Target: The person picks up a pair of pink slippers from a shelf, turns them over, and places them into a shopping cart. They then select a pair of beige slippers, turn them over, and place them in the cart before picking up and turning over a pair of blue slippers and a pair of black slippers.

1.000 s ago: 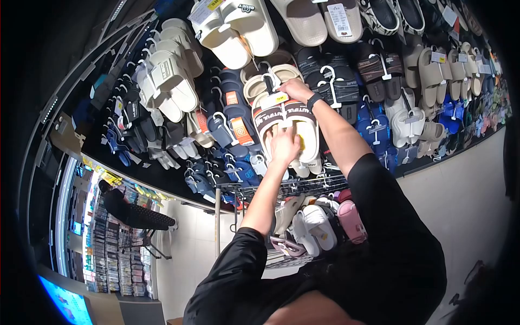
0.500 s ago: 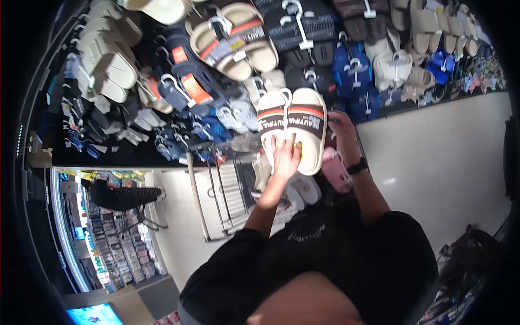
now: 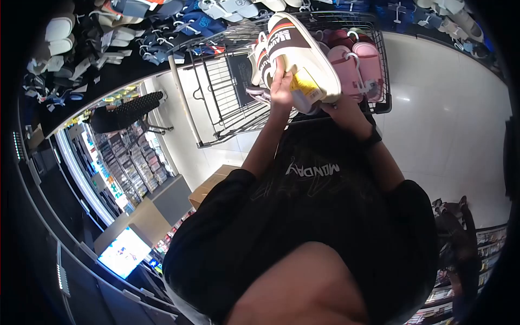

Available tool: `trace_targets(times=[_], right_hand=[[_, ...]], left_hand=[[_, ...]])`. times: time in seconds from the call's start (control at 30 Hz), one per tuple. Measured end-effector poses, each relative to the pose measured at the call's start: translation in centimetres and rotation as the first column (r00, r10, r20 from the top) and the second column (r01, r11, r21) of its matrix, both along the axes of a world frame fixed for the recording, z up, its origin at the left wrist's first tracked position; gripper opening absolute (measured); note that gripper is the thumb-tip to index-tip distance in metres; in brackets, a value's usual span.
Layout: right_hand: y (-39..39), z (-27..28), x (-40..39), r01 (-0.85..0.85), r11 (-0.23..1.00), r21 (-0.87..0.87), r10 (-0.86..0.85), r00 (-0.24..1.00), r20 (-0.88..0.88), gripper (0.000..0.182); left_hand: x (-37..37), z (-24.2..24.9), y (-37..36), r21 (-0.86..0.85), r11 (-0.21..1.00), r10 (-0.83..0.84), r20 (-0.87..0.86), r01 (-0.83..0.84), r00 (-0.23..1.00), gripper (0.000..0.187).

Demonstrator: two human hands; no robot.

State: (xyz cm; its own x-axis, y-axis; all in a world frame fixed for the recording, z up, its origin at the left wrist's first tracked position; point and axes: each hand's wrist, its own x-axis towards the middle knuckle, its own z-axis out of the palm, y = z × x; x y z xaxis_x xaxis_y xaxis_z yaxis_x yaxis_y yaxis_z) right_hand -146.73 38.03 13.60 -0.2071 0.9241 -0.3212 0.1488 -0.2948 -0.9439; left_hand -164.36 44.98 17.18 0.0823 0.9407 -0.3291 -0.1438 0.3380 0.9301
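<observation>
My left hand (image 3: pixel 281 91) is closed on a pair of cream slide sandals (image 3: pixel 319 62), with its thumb over the footbed. The slides have dark straps with red-orange stripes and white lettering, and a white hanger joins them. On the front slide's footbed is a yellow label (image 3: pixel 306 84). At the heel end, my right hand (image 3: pixel 346 112) has its fingertips against the slides' edge; part of its fingers is hidden beneath. Both hands are above the near side of a wire shopping cart (image 3: pixel 208 105).
Pink slides (image 3: pixel 346 70) on hangers lie in the cart's right end. Racks of hanging slippers (image 3: pixel 203 24) line the far side. A person in dark clothing (image 3: pixel 127 114) is at left beside another cart. A cardboard box (image 3: pixel 211 184) sits left of my body, and a lit screen (image 3: pixel 123 252) is lower left.
The view has tipped down, showing more of the cart. The slides have been turned and tilted, exposing the yellow label. My right hand has moved from beside them to their heel end.
</observation>
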Motion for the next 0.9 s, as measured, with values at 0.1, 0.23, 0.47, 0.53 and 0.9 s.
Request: trace_targets(times=[0.1,0.23,0.47,0.53,0.9], right_hand=[[0.8,-0.3,-0.2,0.034,0.99,0.14,-0.047,0.994,0.093,0.025],[1.4,-0.2,-1.0,0.001,1.0,0.008,-0.001,0.995,0.099,0.023],[-0.8,5.3,-9.1,0.069,0.786,0.614,-0.385,0.832,0.399,0.011],[-0.7,5.3,-11.4,0.025,0.668,0.743,-0.427,0.831,0.356,0.016],[-0.8,-3.5,-18.0,-0.017,0.766,0.643,-0.342,0.836,0.429,0.014]], left_hand=[[-1.5,-0.4,0.0,-0.015,0.999,0.035,-0.007,-0.036,0.999,0.055],[-3.5,0.7,-0.4,-0.045,0.997,0.06,-0.116,-0.066,0.991,0.055],[-8.9,-0.4,-1.5,-0.074,0.993,0.096,0.079,-0.091,0.992,0.06],[-10.1,-1.4,-1.6,-0.073,0.994,0.092,0.136,-0.083,0.987,0.061],[-12.8,-13.1,-1.9,0.077,0.871,-0.326,-0.65,0.486,0.687,0.047]])
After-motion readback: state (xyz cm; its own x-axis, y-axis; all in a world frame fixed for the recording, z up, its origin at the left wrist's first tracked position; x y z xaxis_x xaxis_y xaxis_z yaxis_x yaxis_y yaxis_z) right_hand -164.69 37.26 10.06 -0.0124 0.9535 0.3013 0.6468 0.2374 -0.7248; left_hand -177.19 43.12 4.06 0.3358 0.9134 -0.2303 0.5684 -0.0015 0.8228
